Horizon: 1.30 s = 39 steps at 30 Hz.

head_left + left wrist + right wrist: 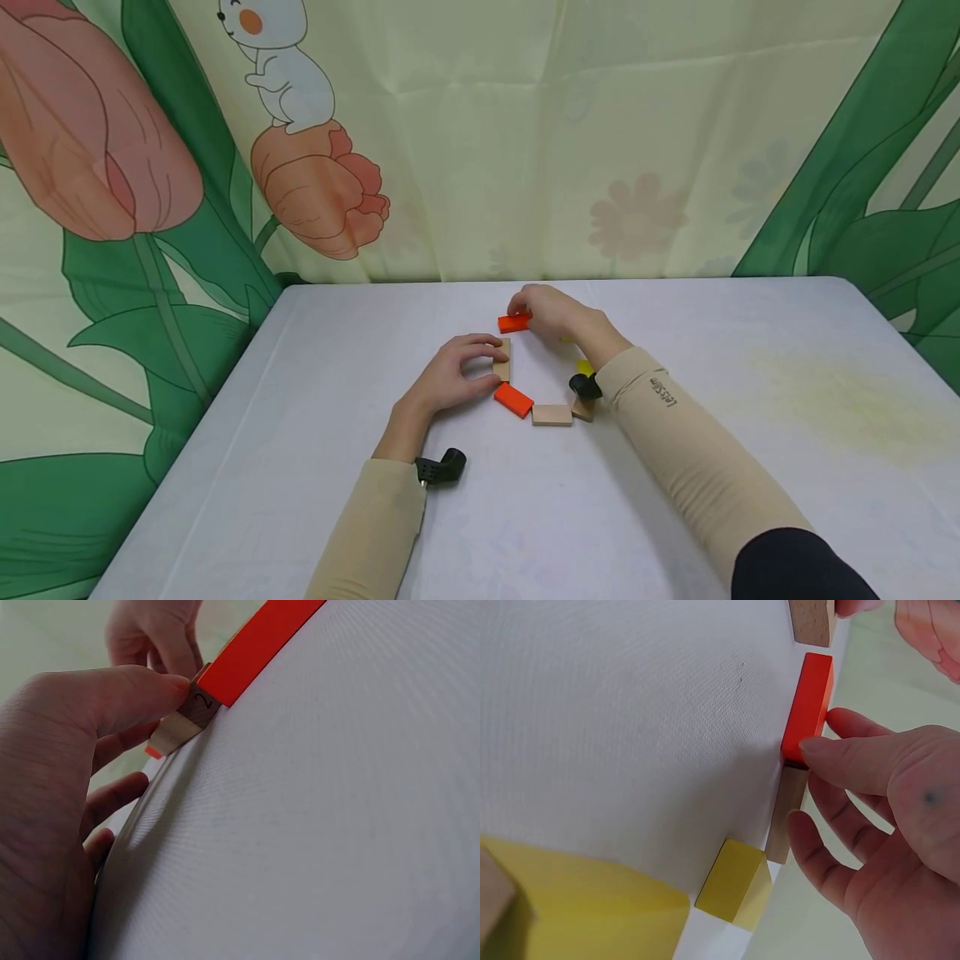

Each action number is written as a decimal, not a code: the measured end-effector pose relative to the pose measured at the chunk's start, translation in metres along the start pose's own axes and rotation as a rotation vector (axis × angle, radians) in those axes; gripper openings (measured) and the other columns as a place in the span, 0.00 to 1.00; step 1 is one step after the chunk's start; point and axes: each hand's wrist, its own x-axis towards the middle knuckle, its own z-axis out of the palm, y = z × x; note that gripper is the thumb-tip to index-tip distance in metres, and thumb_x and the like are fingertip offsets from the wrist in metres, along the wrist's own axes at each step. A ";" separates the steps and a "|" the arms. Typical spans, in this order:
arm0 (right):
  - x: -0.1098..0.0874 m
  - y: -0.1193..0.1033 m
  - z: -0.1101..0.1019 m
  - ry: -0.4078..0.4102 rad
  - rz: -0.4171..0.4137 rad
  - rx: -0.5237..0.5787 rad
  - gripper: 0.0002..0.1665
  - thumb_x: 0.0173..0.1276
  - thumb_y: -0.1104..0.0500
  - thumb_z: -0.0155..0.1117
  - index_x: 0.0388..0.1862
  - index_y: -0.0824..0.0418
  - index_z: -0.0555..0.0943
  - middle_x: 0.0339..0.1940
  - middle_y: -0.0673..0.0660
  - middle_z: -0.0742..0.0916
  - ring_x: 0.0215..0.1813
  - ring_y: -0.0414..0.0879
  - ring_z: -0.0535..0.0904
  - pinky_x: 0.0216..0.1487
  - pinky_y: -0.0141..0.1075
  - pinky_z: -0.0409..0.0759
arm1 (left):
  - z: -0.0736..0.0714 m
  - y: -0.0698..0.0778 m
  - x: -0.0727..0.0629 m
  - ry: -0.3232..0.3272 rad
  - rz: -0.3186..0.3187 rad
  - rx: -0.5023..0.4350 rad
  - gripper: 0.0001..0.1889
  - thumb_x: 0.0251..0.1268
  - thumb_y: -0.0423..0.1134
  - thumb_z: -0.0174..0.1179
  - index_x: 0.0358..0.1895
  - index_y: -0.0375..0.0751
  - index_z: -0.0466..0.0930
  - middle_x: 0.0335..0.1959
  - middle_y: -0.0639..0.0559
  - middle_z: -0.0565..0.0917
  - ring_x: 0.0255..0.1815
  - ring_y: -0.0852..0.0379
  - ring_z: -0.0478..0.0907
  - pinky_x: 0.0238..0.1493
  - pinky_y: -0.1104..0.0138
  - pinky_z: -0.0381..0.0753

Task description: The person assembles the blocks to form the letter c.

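Observation:
Several small rectangular blocks lie in a ring on the white table. At the ring's left side my left hand [448,373] holds a plain wooden block [502,368] between thumb and fingers; a "2" shows on its end in the left wrist view. My right hand [553,312] pinches a red block [808,705] at the far side, thumb and index finger against it. Another wooden block [786,814] stands end to end with that red block, close to my other right fingers. A second red block [513,400] touches the held wooden block's near end.
Along the near side lie a wooden block [552,415] and an angled wooden block [582,409]. A yellow block [585,367] on the right is partly covered by my right wrist. Another yellow block [731,881] sits at the far right. A printed curtain [487,167] hangs behind the table [225,467].

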 end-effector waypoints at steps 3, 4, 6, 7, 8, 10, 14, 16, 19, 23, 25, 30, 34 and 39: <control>0.000 0.003 0.000 0.002 0.008 0.001 0.22 0.70 0.75 0.51 0.57 0.61 0.83 0.54 0.60 0.82 0.58 0.56 0.75 0.64 0.47 0.74 | 0.000 0.000 0.000 0.000 -0.007 0.004 0.14 0.63 0.42 0.67 0.52 0.53 0.87 0.63 0.59 0.78 0.70 0.56 0.66 0.71 0.54 0.63; 0.000 0.003 0.000 0.006 0.006 -0.006 0.23 0.70 0.75 0.51 0.56 0.60 0.83 0.53 0.60 0.82 0.57 0.56 0.75 0.64 0.47 0.74 | 0.000 0.000 0.000 0.000 -0.006 0.005 0.14 0.63 0.41 0.67 0.52 0.52 0.87 0.63 0.59 0.78 0.70 0.56 0.66 0.71 0.54 0.63; 0.001 0.005 0.001 0.014 -0.003 -0.015 0.23 0.69 0.76 0.49 0.54 0.59 0.84 0.51 0.59 0.81 0.55 0.56 0.76 0.62 0.47 0.75 | 0.000 0.001 0.000 0.001 0.000 0.002 0.14 0.63 0.41 0.67 0.52 0.52 0.87 0.63 0.59 0.78 0.70 0.56 0.66 0.71 0.54 0.63; 0.001 0.006 0.001 0.020 -0.009 -0.022 0.24 0.69 0.77 0.49 0.52 0.59 0.84 0.50 0.59 0.81 0.54 0.56 0.76 0.61 0.47 0.75 | 0.000 0.001 0.000 0.002 0.007 0.000 0.14 0.63 0.41 0.67 0.52 0.51 0.87 0.63 0.58 0.78 0.69 0.56 0.67 0.71 0.54 0.63; 0.002 0.007 0.001 0.024 -0.017 -0.028 0.24 0.68 0.77 0.49 0.51 0.59 0.85 0.49 0.60 0.81 0.54 0.56 0.76 0.60 0.47 0.75 | -0.001 0.001 0.000 0.001 0.013 -0.004 0.14 0.63 0.40 0.67 0.52 0.51 0.87 0.63 0.58 0.79 0.69 0.55 0.67 0.71 0.54 0.63; 0.002 0.008 0.000 0.027 -0.025 -0.036 0.25 0.67 0.78 0.48 0.50 0.58 0.85 0.48 0.60 0.81 0.52 0.56 0.76 0.60 0.47 0.75 | -0.001 0.001 0.000 0.001 0.023 -0.010 0.14 0.63 0.40 0.68 0.52 0.50 0.87 0.62 0.57 0.79 0.69 0.54 0.67 0.71 0.54 0.63; 0.002 0.011 -0.001 0.021 -0.020 -0.039 0.25 0.66 0.76 0.50 0.53 0.58 0.84 0.53 0.62 0.79 0.54 0.57 0.76 0.60 0.49 0.75 | -0.002 0.001 -0.001 -0.001 0.030 -0.012 0.14 0.63 0.40 0.68 0.52 0.49 0.88 0.63 0.57 0.79 0.69 0.54 0.67 0.71 0.53 0.62; 0.001 0.011 -0.002 0.022 -0.009 -0.038 0.24 0.67 0.75 0.51 0.54 0.58 0.84 0.54 0.63 0.78 0.54 0.57 0.75 0.60 0.49 0.75 | -0.002 0.001 -0.001 -0.002 0.028 -0.011 0.14 0.63 0.40 0.68 0.52 0.50 0.88 0.63 0.57 0.79 0.69 0.54 0.67 0.71 0.53 0.62; -0.001 0.012 -0.003 0.023 0.012 -0.022 0.21 0.67 0.72 0.55 0.56 0.59 0.83 0.53 0.64 0.77 0.52 0.57 0.75 0.58 0.49 0.76 | -0.002 0.000 0.000 -0.005 0.021 -0.010 0.14 0.63 0.41 0.68 0.52 0.50 0.88 0.63 0.57 0.79 0.69 0.55 0.67 0.71 0.53 0.62; -0.003 0.011 -0.004 0.015 0.030 -0.012 0.18 0.70 0.67 0.61 0.58 0.60 0.82 0.50 0.63 0.77 0.50 0.56 0.75 0.52 0.46 0.78 | -0.001 0.000 0.000 -0.011 0.000 -0.001 0.15 0.64 0.42 0.67 0.53 0.51 0.87 0.63 0.58 0.78 0.69 0.56 0.66 0.71 0.53 0.62; -0.002 0.011 -0.004 0.008 0.029 -0.013 0.19 0.70 0.64 0.64 0.59 0.61 0.81 0.49 0.63 0.78 0.49 0.55 0.75 0.49 0.44 0.78 | -0.001 -0.001 0.000 -0.012 -0.007 0.003 0.15 0.64 0.43 0.67 0.53 0.52 0.87 0.63 0.59 0.78 0.69 0.56 0.66 0.71 0.53 0.62; -0.002 0.007 -0.003 -0.008 0.028 -0.001 0.22 0.70 0.61 0.67 0.62 0.61 0.80 0.49 0.63 0.79 0.49 0.54 0.74 0.46 0.42 0.79 | 0.000 -0.001 0.000 -0.016 -0.013 0.001 0.14 0.64 0.42 0.67 0.53 0.53 0.87 0.63 0.60 0.78 0.70 0.57 0.66 0.71 0.53 0.62; -0.002 0.005 -0.002 -0.014 0.026 -0.019 0.20 0.70 0.62 0.67 0.60 0.60 0.81 0.50 0.63 0.79 0.50 0.54 0.75 0.48 0.42 0.79 | 0.000 0.000 0.000 -0.021 -0.020 0.006 0.14 0.64 0.43 0.67 0.53 0.53 0.87 0.63 0.60 0.78 0.70 0.57 0.65 0.72 0.54 0.62; 0.000 0.003 -0.001 -0.020 0.027 -0.058 0.17 0.71 0.63 0.66 0.58 0.59 0.82 0.50 0.63 0.78 0.49 0.54 0.76 0.54 0.45 0.78 | -0.001 0.000 -0.001 -0.018 -0.019 0.004 0.14 0.65 0.42 0.67 0.53 0.53 0.87 0.63 0.60 0.78 0.70 0.57 0.65 0.71 0.54 0.62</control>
